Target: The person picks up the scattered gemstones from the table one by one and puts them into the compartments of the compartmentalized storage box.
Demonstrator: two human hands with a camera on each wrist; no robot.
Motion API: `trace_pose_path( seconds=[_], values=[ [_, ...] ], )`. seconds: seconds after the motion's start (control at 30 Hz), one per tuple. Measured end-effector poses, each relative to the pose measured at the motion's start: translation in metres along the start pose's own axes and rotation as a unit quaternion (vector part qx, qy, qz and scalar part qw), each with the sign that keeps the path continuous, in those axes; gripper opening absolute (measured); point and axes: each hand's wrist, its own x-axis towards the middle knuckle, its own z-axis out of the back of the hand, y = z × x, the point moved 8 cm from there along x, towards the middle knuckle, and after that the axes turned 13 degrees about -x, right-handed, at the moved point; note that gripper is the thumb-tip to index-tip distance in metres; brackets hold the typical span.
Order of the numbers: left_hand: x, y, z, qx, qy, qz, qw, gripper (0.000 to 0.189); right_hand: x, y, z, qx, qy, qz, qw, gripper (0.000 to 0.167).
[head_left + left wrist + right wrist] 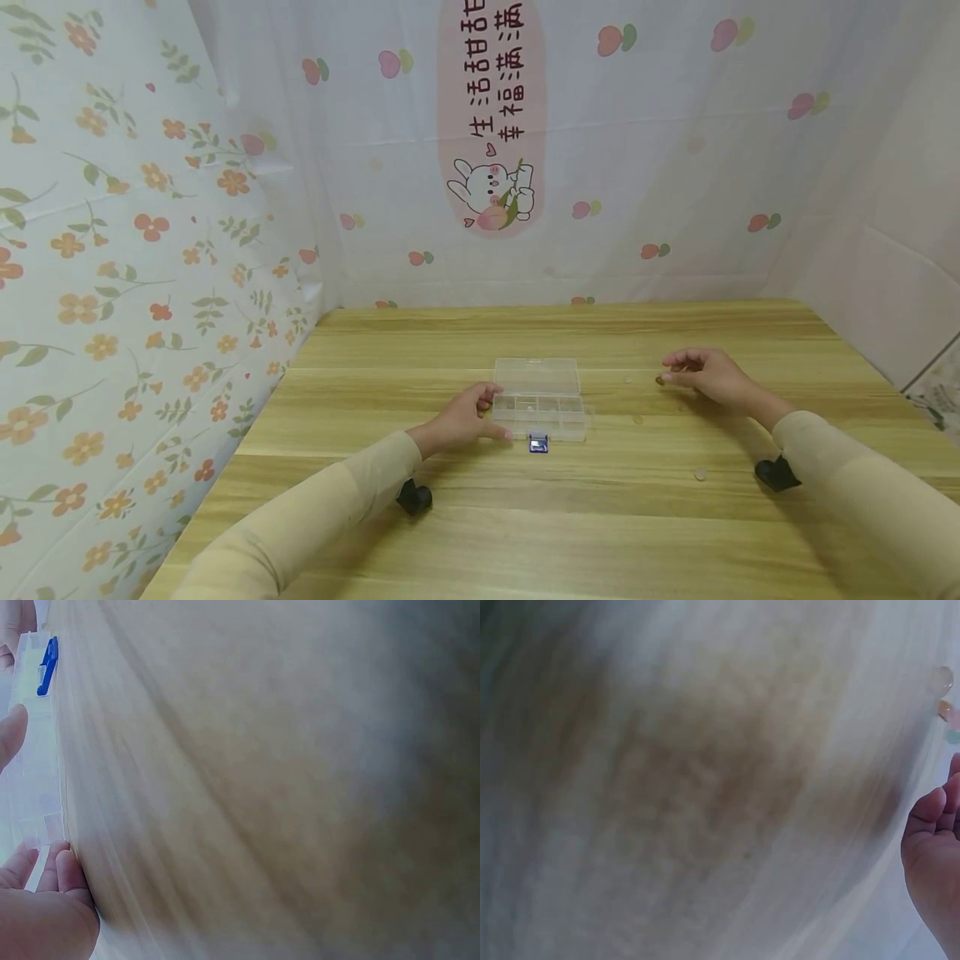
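A clear plastic compartment box (538, 417) lies on the table with its lid (537, 376) folded back and a blue latch (538, 443) at its front. My left hand (467, 417) grips the box's left end, thumb at the front corner and fingers along the side. In the left wrist view the fingers (69, 870) touch the end of the box (37, 757). To the right of the box, my right hand (708, 377) is just above the table, pinching a small brown rounded piece (660, 381) at the fingertips. The right wrist view shows only part of this hand (934, 840).
Several small rounded pieces lie around the right hand, including a pale one (700, 474) nearer the front, a yellowish one (638, 420) and a clear one (628, 380). The wooden table (525, 533) ends at a patterned cloth (637, 167) behind and floral cloth (150, 292) at left.
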Motion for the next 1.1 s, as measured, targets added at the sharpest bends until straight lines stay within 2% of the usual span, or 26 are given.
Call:
trace_pose_path(
  seconds=[0.17,0.57,0.83,1.1],
  values=[
    [0.0,0.0,0.0,0.0,0.0,-0.001,1.0,0.073,0.001,-0.005,-0.002,-0.008,0.007,-0.013,0.9999,0.046],
    [0.0,-0.002,0.0,0.005,0.001,0.001,1.0,0.074,0.002,-0.001,-0.009,-0.026,0.034,-0.005,0.9991,0.044],
    [0.0,0.0,0.0,-0.002,0.0,0.0,1.0,0.073,0.004,0.002,-0.013,-0.028,0.038,0.0,0.9989,0.04],
    [-0.001,0.0,0.0,-0.005,0.003,0.003,1.0,0.073,0.008,0.0,-0.016,-0.034,0.044,-0.016,0.9983,0.04]
  ],
)
